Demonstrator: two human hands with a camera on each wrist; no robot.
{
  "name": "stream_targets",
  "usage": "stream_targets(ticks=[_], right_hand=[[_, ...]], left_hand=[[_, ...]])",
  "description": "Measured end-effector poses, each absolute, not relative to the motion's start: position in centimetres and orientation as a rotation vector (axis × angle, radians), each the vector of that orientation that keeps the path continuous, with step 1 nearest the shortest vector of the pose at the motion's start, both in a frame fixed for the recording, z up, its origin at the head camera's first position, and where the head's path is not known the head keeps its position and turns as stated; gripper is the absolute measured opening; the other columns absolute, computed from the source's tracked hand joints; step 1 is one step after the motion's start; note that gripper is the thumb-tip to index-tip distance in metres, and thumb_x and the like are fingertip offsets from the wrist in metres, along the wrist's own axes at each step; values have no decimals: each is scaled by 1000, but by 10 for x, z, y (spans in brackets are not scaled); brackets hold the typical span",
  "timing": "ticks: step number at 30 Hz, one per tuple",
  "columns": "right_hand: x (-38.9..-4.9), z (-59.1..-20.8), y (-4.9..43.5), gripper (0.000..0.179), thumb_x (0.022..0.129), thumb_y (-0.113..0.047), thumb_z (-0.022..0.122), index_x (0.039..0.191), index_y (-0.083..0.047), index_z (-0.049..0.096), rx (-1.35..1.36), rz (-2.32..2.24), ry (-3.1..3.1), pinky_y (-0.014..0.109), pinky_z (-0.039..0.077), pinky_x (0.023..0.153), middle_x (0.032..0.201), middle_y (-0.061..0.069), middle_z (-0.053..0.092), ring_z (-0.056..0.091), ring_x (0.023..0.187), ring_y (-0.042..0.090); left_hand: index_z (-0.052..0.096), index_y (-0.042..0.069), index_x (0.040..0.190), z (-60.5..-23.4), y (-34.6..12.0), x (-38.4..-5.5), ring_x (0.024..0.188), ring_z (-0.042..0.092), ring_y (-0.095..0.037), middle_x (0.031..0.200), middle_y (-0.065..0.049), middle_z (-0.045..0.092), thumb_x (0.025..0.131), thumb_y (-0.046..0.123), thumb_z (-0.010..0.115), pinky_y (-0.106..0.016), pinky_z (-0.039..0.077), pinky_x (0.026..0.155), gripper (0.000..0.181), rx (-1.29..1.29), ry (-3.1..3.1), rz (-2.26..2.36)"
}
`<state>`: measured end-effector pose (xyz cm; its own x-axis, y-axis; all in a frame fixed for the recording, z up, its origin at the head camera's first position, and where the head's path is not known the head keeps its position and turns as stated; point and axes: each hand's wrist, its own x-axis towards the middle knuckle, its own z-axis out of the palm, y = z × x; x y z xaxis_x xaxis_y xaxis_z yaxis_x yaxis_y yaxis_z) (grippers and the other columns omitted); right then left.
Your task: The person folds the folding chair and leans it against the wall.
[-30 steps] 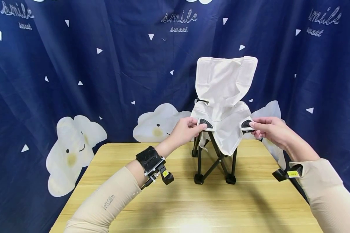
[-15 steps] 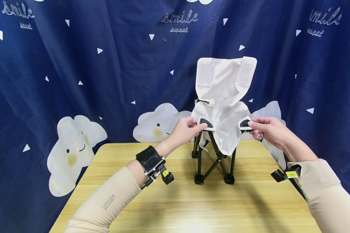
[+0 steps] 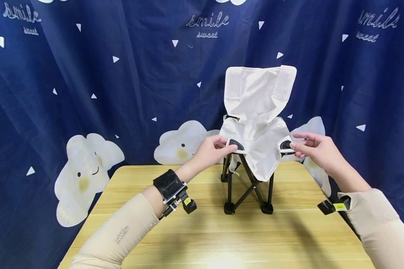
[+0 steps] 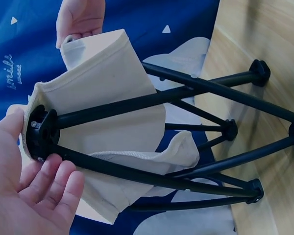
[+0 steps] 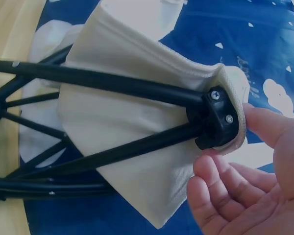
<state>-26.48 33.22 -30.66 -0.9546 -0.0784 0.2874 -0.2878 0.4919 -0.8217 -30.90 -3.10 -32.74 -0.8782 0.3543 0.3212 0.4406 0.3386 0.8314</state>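
Note:
A small folding chair (image 3: 260, 93) with off-white fabric and crossed black legs stands on the wooden table. My left hand (image 3: 211, 150) pinches the front left seat corner, thumb on its black patch (image 3: 236, 145). In the left wrist view, the fingers (image 4: 49, 178) curl below the black plastic joint (image 4: 41, 131) under that corner. My right hand (image 3: 318, 148) grips the front right corner, its thumb by the other black patch (image 3: 285, 145) and its index finger lifted away. Screws show in the right joint (image 5: 220, 117) in the right wrist view.
The wooden table (image 3: 188, 239) extends in front of the chair and to its left. Behind hangs a dark blue curtain (image 3: 138, 82) with clouds and triangles, close to the chair's back. Each wrist carries a small camera (image 3: 188, 204).
The chair's front corners have spread slightly apart, the left one shifting left and the right one right. My right index finger has straightened off the corner.

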Motion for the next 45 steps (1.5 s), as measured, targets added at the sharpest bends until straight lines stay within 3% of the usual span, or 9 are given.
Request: stream_targets(ticks=[3, 6, 8, 11, 16, 23, 30, 39, 45], right_hand=[[-261, -308, 335, 34, 101, -11, 77, 133, -20, 67, 345, 1402, -2469, 12, 57, 72, 88, -22, 74, 74, 75, -2], [-258, -312, 336, 45, 97, -1, 80, 127, -33, 71, 430, 1418, -2396, 11, 59, 74, 101, -22, 75, 76, 82, -5], [-256, -315, 336, 52, 92, 7, 81, 129, -30, 74, 508, 1420, -2347, 11, 60, 74, 108, -20, 75, 76, 85, -6], [-254, -319, 335, 55, 83, 21, 80, 129, -9, 76, 656, 1426, -2265, 13, 61, 73, 113, -16, 77, 75, 84, -3], [-251, -323, 333, 54, 71, 30, 81, 121, 13, 71, 798, 1270, -2212, 9, 58, 75, 106, -14, 76, 71, 82, -1], [-252, -330, 332, 56, 61, 33, 84, 112, 12, 76, 873, 1086, -2166, 8, 57, 80, 114, -18, 73, 69, 85, -2], [-254, -336, 330, 55, 62, 36, 82, 109, 7, 79, 814, 1092, -2117, 7, 57, 81, 116, -14, 74, 70, 84, -6], [-256, -341, 329, 61, 60, 38, 82, 109, 2, 82, 798, 1126, -2064, 8, 58, 82, 112, -3, 78, 72, 89, -7], [-258, -341, 326, 54, 57, 41, 80, 104, 14, 79, 833, 1123, -2017, 7, 58, 81, 102, -11, 76, 71, 90, -6]], left_hand=[[74, 7, 118, -328, -35, -307, 95, 71, -17, 107, -6, 74, 96, 37, 84, -29, 59, 83, 39, -729, -2483, -1604], [72, 5, 126, -329, -38, -305, 99, 72, -19, 114, -8, 75, 93, 35, 87, -29, 62, 83, 46, -734, -2459, -1601], [71, 3, 129, -330, -40, -303, 101, 73, -21, 119, -9, 74, 93, 33, 88, -29, 63, 83, 49, -764, -2440, -1575], [72, 2, 129, -330, -42, -300, 101, 75, -22, 124, -11, 73, 93, 28, 88, -27, 64, 82, 47, -838, -2394, -1506], [78, 3, 123, -331, -45, -298, 98, 73, -20, 119, -10, 76, 95, 20, 86, -24, 64, 83, 33, -1008, -2293, -1341], [80, 4, 120, -337, -48, -299, 101, 71, -20, 120, -8, 76, 87, 18, 94, -32, 64, 89, 39, -1159, -2227, -1141], [80, 5, 123, -340, -48, -299, 120, 68, -27, 127, -10, 75, 87, 14, 93, -37, 57, 104, 40, -1172, -2205, -976], [80, 3, 121, -342, -47, -301, 106, 75, -23, 123, -11, 77, 88, 7, 90, -31, 62, 95, 34, -1183, -2159, -982], [81, 1, 118, -338, -44, -300, 103, 78, -25, 118, -13, 80, 87, 6, 91, -31, 63, 95, 33, -1170, -2141, -1001]])
